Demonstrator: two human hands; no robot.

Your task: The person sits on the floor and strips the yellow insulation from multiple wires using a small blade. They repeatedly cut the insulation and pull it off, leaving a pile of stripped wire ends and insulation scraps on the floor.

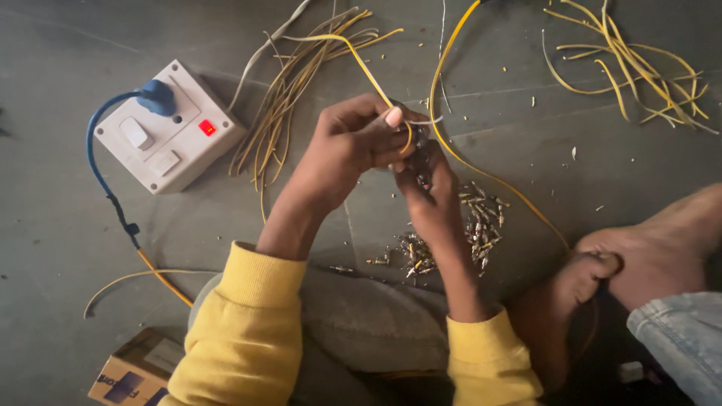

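A white switch box [169, 128] with its red light on sits at left. The left hand [342, 150] pinches a yellow wire [451, 150] and the right hand [432, 199] grips its end above a pile of small metal connectors [451, 233]. The wire's long axis points up and away; tugging could slip it loose and scatter connectors.

Switch box [167, 128] left of hands, connector pile [451, 233] beneath.

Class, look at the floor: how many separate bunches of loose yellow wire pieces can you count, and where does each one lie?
2. One bunch of yellow wires lies beside the white switch box, left of the hands. The other bunch lies at the top right. More may lie outside the view.
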